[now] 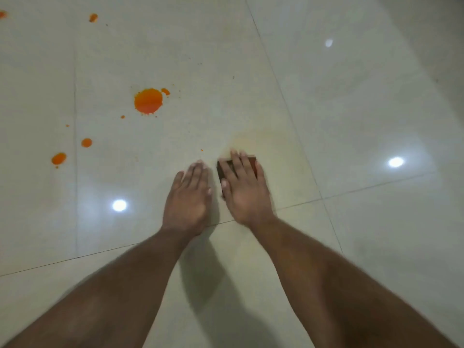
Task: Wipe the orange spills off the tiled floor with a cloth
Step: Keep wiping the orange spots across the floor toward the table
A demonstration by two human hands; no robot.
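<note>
Down on the floor [351, 109], the right hand [244, 187] lies flat with its fingers straight and slightly spread, pressing a dark cloth [223, 169] against the tile. Only slivers of the cloth show: a dark brownish edge to the left of the fingers and a corner past the fingertips on the right; the rest sits hidden under the palm, so its shape and folding cannot be told. The left hand [189, 197] rests just beside the right, palm down, fingers straight and close together, touching the tile and holding nothing; it is apart from the cloth by a narrow strip of bare floor. Just beyond the right fingertips a faint yellowish smear [248, 141] tints the tile, soft-edged and hard to make out. The orange spills lie well to the left and farther off: a big blot [148, 100] with a small drop [165, 91] at its upper right, two middling spots [86, 142] [58, 158] nearer the left edge, one more [93, 17] near the top, and another [2, 14] cut off by the left border. Tiny specks scatter around them. Both hands are slightly blurred. Bright round reflections [396, 162] glare off the glossy tiles, and both forearms run out of view at the bottom.
</note>
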